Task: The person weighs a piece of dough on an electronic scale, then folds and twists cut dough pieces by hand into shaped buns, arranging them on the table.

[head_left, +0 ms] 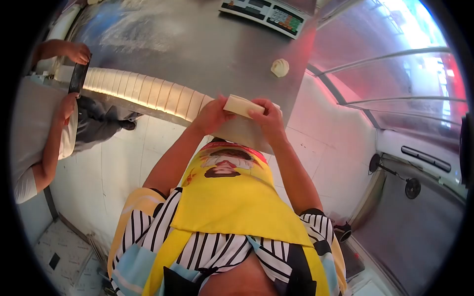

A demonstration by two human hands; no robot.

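Near the table's front edge, a flat, pale piece of dough (241,105) is stretched between my two hands, lifted a little off the metal. My left hand (212,116) is closed with its fingers at the left end of that piece. At the other end, my right hand (268,118) pinches it between thumb and fingers. A long row of cut dough (148,92) runs along the table edge, from beside my left hand toward the far left. One twisted dough bun (280,68) sits beyond my right hand on the metal table (197,54).
At the left, another person's hands (74,79) hold a dark, broad blade (79,75) at the far end of the dough row. A digital scale (266,16) stands at the back. Transparent panels (395,74) rise on the right, with a black fan (413,188) below.
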